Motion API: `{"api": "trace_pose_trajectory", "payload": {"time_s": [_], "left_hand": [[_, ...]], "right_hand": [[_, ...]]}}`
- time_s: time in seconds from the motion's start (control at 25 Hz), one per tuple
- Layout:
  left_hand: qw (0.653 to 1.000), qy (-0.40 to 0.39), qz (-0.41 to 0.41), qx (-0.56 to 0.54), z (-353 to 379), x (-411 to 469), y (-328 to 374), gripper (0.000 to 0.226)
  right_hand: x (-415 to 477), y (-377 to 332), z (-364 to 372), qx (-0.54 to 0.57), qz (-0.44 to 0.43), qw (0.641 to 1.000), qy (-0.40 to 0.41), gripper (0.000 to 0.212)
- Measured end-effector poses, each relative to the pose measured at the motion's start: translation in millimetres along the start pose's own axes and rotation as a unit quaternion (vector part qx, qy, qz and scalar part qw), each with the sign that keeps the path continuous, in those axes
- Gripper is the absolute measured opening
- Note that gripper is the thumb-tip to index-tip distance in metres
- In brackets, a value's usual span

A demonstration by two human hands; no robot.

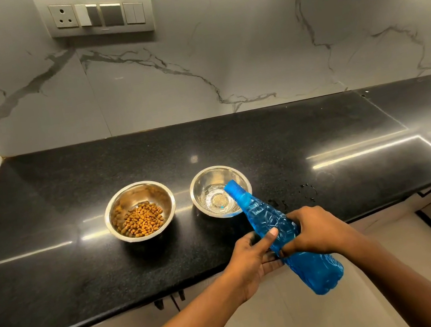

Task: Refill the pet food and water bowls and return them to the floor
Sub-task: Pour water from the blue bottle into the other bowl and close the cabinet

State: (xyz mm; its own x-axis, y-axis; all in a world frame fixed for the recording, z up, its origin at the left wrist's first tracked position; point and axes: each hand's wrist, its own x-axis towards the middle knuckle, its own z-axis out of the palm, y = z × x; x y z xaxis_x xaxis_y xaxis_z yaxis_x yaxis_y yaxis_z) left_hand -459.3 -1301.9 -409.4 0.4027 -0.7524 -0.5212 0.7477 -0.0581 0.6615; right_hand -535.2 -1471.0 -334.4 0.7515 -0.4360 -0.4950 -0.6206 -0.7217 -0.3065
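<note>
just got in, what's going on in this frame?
A person holds a blue textured plastic bottle in both hands, left hand and right hand, tilted with its neck over the right steel bowl, which holds a little water. The left steel bowl holds brown kibble. Both bowls sit on the black granite counter.

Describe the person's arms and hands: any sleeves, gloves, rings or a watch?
Both forearms are bare up to the frame edge, with no sleeves in view. The left hand and right hand are ungloved, with no rings, watch or bracelet visible.
</note>
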Motion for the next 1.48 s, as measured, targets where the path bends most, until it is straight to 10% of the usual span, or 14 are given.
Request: {"api": "trace_pose_trajectory", "payload": {"time_s": [0.72,1.08,1.32,1.48], "left_hand": [[0.953,0.038,0.238,0.181,14,-24,155,0.045],[0.838,0.047,0.459,0.290,95,-83,310,0.088],[0.707,0.048,0.609,0.356,178,-130,433,0.069],[0.687,0.028,0.621,0.375,220,-141,512,0.065]], "right_hand": [[-5,-72,-67,0.220,-0.180,0.935,0.212,0.075],[-36,-142,-199,0.276,-0.283,0.832,0.389,0.077],[-68,-195,-326,0.343,-0.328,0.737,0.481,0.087],[-71,-223,-406,0.410,-0.356,0.703,0.459,0.080]]}}
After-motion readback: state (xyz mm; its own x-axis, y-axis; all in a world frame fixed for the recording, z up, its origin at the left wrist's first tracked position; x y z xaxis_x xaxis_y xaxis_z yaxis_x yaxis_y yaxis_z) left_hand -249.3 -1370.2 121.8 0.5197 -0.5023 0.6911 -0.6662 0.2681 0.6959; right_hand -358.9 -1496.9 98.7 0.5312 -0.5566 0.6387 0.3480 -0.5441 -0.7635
